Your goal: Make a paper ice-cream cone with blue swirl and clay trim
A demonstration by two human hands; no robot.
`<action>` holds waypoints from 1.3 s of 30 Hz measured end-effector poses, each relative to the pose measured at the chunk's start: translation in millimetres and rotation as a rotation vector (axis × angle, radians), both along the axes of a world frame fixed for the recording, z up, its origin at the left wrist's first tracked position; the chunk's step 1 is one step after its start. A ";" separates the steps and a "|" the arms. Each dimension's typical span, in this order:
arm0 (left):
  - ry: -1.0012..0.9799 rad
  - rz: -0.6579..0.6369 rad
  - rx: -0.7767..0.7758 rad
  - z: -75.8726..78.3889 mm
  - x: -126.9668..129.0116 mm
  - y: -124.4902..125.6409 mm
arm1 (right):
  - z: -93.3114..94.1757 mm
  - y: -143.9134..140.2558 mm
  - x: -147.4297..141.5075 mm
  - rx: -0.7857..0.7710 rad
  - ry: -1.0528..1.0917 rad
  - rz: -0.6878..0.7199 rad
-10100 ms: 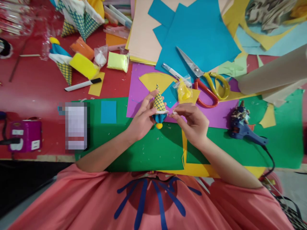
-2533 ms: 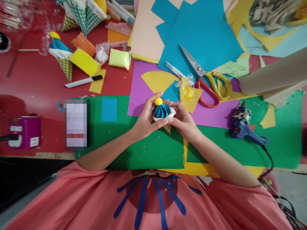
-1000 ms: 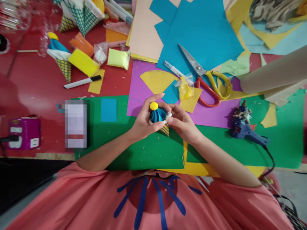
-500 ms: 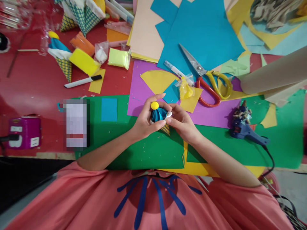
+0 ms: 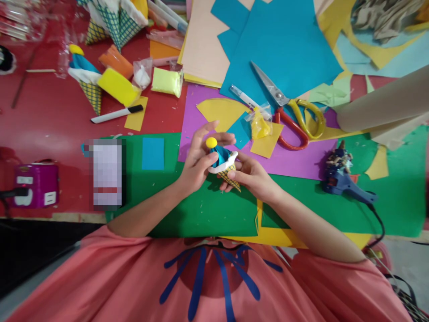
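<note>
head view: both hands hold a small paper ice-cream cone (image 5: 224,164) above the green sheet (image 5: 187,205); left hand (image 5: 196,163) grips its top, right hand (image 5: 253,176) pinches the checked cone.

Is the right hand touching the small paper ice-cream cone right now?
Touching. The head view shows the right hand with its fingers wrapped under the checked paper ice-cream cone, no gap between them; the left hand is on its blue top.

Red table (image 5: 50,120), crowded with craft stuff.
I see a green sheet (image 5: 201,210) at its near edge, a purple sheet (image 5: 301,156) partly over that, a purple power strip (image 5: 33,184) at left, a marker (image 5: 115,115), yellow clay block (image 5: 117,87) and a paper cone (image 5: 89,87) beyond.
</note>
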State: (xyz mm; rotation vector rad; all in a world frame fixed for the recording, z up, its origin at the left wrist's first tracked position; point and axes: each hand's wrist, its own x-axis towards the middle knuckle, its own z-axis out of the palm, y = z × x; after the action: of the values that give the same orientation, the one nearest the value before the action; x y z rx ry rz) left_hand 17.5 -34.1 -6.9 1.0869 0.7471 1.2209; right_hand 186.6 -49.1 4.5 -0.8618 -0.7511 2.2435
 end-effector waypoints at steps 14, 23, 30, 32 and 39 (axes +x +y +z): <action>0.731 0.206 0.712 2.6 -9.5 0.9 | -5.1 -11.4 -9.7 0.223 -0.267 -0.189; 0.582 0.208 0.616 8.4 -9.6 -0.4 | -1.9 -9.2 -3.5 0.113 -0.008 -0.067; 0.506 0.163 0.566 4.4 -8.7 0.6 | -1.0 -5.5 -2.2 0.052 0.059 -0.038; 0.496 0.139 0.603 2.1 -10.0 2.2 | -0.5 -5.2 -2.3 0.073 0.046 -0.056; 0.585 0.169 0.588 1.3 -13.5 0.3 | 2.2 -5.3 -3.8 0.126 -0.055 -0.089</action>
State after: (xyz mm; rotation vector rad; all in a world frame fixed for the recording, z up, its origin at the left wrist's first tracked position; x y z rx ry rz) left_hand 3.9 -33.8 -5.6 1.9502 0.9584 1.3140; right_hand 182.8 -54.4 6.7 -0.8816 -0.8530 2.0785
